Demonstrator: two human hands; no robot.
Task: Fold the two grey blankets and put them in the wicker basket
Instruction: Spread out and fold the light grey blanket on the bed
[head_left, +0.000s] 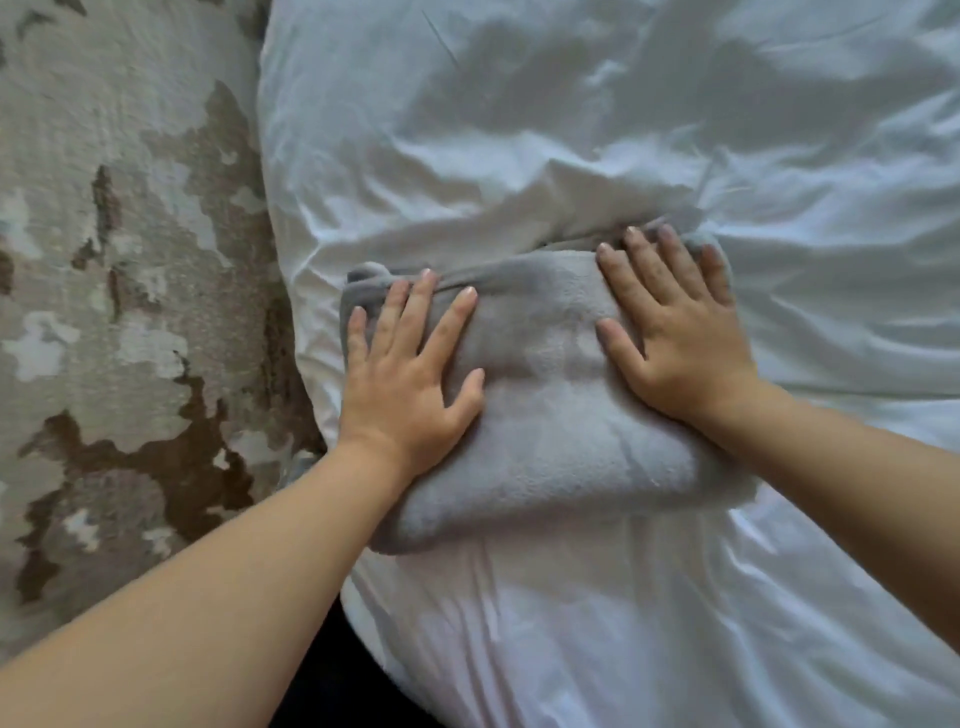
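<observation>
A grey fleece blanket (550, 415) lies folded into a thick rectangle on the white bed sheet (571, 130), near the bed's left edge. My left hand (410, 364) rests flat on the blanket's left part, fingers spread and reaching its far folded edge. My right hand (670, 332) lies flat on the blanket's right part, fingers spread toward the far right corner. Neither hand grips the cloth. A second grey blanket and the wicker basket are not in view.
The crumpled white sheet covers the bed to the right and ahead. A rug (119, 270) with a beige, white and brown patchy pattern lies on the floor left of the bed. A dark gap (322, 675) shows below the bed's near corner.
</observation>
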